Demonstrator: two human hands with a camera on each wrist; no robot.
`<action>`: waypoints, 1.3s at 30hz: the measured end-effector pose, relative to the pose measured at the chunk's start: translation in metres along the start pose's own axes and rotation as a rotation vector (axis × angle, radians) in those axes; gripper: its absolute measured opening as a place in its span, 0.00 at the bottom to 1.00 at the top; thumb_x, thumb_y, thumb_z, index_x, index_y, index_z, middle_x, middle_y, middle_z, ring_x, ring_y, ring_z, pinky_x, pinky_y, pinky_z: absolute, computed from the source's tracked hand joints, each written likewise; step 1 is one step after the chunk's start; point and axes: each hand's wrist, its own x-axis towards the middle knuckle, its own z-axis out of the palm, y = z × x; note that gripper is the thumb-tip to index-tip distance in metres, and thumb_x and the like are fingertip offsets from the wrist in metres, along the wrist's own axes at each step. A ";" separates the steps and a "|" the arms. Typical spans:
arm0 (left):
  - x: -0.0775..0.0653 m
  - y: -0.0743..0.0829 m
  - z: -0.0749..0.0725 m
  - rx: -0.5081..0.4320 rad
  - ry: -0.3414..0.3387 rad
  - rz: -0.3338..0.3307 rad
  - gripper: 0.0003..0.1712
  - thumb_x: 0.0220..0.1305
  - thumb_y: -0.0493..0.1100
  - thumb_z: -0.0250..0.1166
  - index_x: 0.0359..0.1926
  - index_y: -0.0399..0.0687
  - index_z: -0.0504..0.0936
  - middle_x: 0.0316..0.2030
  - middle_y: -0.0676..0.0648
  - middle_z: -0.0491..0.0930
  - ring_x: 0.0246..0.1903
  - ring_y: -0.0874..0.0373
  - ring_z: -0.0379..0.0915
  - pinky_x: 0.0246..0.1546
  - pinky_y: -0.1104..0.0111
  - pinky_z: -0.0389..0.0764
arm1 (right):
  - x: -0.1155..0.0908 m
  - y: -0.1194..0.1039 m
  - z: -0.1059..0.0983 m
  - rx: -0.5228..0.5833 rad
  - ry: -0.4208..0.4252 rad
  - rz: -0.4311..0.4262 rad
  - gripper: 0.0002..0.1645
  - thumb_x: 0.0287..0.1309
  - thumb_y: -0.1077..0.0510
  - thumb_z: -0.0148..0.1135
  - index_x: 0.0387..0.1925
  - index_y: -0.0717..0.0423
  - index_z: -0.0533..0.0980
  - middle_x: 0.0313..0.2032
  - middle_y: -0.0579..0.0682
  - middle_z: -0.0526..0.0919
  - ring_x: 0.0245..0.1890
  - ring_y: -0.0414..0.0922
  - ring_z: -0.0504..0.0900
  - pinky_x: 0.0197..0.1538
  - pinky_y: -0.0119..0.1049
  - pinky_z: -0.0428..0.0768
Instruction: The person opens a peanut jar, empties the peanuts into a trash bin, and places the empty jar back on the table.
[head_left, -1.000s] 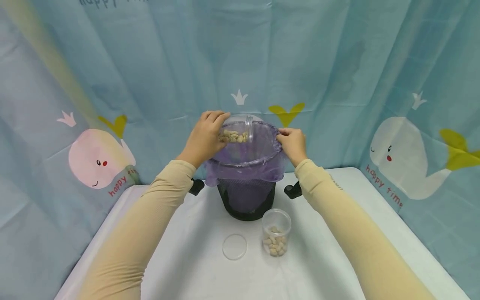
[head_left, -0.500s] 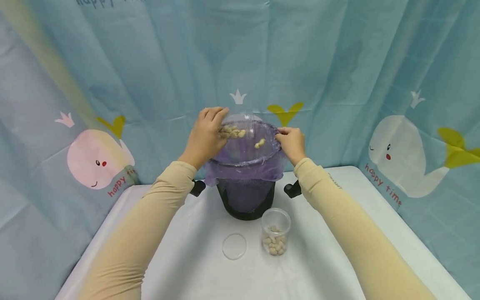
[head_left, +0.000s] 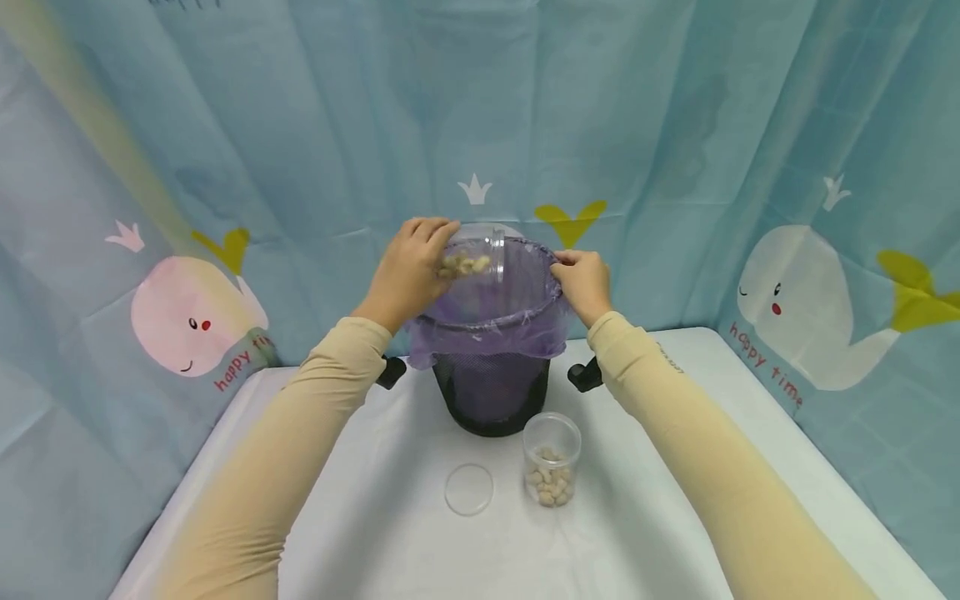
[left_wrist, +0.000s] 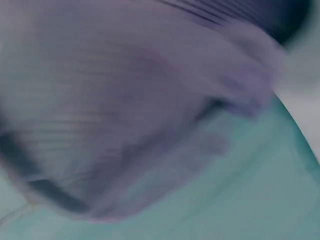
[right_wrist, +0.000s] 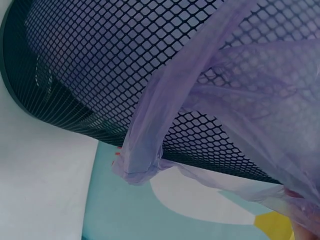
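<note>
My left hand [head_left: 405, 271] grips a clear plastic jar [head_left: 480, 240] lying on its side over a black mesh bin [head_left: 491, 408], mouth toward the right. Peanuts in their shells [head_left: 467, 266] are inside it. A thin purple bag [head_left: 487, 340] lines the bin and folds over its rim. At the rim's right side, my right hand [head_left: 587, 285] pinches the bag's edge. The right wrist view shows the loose bag [right_wrist: 155, 110] hanging against the mesh; the left wrist view of the bag [left_wrist: 130, 75] is blurred, without the jar.
A second clear jar [head_left: 551, 458], upright and lidless, holds peanuts in front of the bin. Beside it a clear round lid [head_left: 469, 490] lies flat on the white table [head_left: 397, 542]. Behind hangs a blue curtain [head_left: 637, 125] with whale prints.
Half a second ago a peanut was falling from the jar's mouth into the bin; now it is out of sight. The jar tilts and shifts slightly in my left hand. My right hand keeps its hold.
</note>
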 end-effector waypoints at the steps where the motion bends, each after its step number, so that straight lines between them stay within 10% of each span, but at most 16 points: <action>1: -0.001 0.000 0.001 0.009 -0.027 0.020 0.41 0.53 0.35 0.74 0.68 0.38 0.69 0.63 0.37 0.73 0.64 0.38 0.66 0.71 0.52 0.68 | 0.000 0.000 0.000 0.000 0.002 -0.001 0.20 0.68 0.59 0.55 0.59 0.59 0.79 0.56 0.59 0.83 0.16 0.35 0.63 0.22 0.27 0.62; 23: -0.001 0.003 -0.003 0.015 0.128 -0.008 0.41 0.51 0.32 0.74 0.67 0.37 0.70 0.62 0.36 0.73 0.63 0.38 0.66 0.70 0.53 0.69 | -0.002 -0.004 -0.001 0.001 0.000 0.010 0.21 0.67 0.60 0.55 0.59 0.58 0.78 0.56 0.58 0.83 0.18 0.37 0.65 0.25 0.27 0.65; 39: -0.005 -0.003 -0.002 0.050 0.037 0.043 0.38 0.53 0.34 0.72 0.66 0.36 0.72 0.61 0.36 0.75 0.62 0.37 0.68 0.70 0.53 0.69 | -0.003 -0.001 0.000 0.010 -0.005 0.028 0.21 0.68 0.60 0.56 0.59 0.58 0.78 0.57 0.58 0.83 0.27 0.37 0.73 0.28 0.26 0.69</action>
